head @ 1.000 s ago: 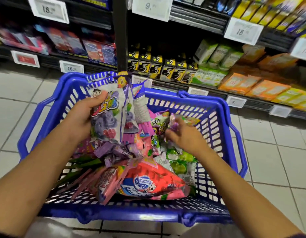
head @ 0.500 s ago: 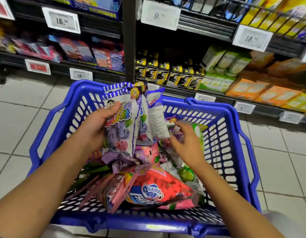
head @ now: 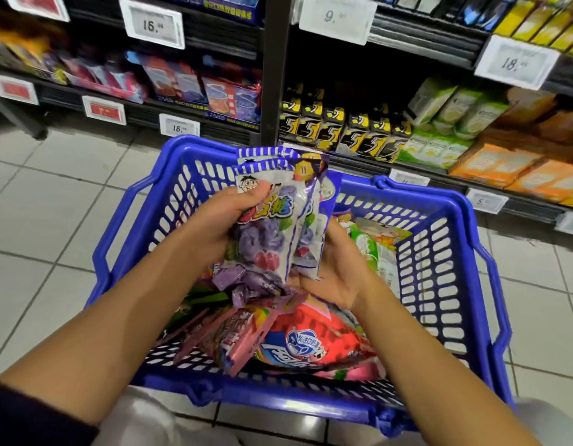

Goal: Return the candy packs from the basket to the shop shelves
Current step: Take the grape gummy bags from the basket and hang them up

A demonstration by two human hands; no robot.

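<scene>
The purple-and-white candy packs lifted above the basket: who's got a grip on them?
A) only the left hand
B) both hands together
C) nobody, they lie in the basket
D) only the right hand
B: the left hand clasps the candy packs from the left while the right hand cups them from below-right, above the blue basket.

Right fingers behind held candy packs

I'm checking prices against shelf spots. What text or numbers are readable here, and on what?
"15." on the upper left price tag.
"9." on the top middle tag.
"18." on the right tag.
"15." on the lower tag.
"5" on the black-and-yellow boxes.
Candy pack lettering: unreadable.
</scene>
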